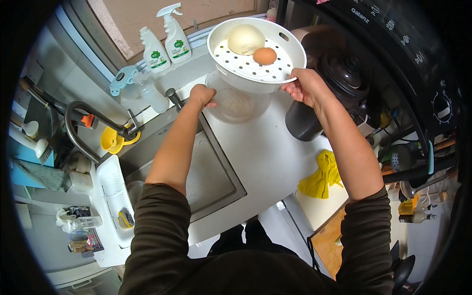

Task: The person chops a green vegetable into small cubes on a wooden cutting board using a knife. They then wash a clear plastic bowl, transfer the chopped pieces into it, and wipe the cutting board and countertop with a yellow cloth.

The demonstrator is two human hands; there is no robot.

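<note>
My right hand (304, 86) grips the near right rim of a white perforated steamer basket (243, 79), which is raised above the counter. A pale steamed bun (246, 38) and a brown egg (264, 56) lie side by side in the basket. Lower and to the left, my left hand (203, 96) has its fingers curled at the left rim of a clear round container (238, 107), which stands on the white counter partly beneath the basket. The container's far side is hidden by the basket.
A steel sink (210, 173) with a curved faucet (83, 107) is at the left. Two white spray bottles (177, 42) stand by the window. On the right are a dark cylindrical canister (303, 120), a yellow cloth (320, 177) and a black oven (416, 66). A white drainer (118, 199) is beside the sink.
</note>
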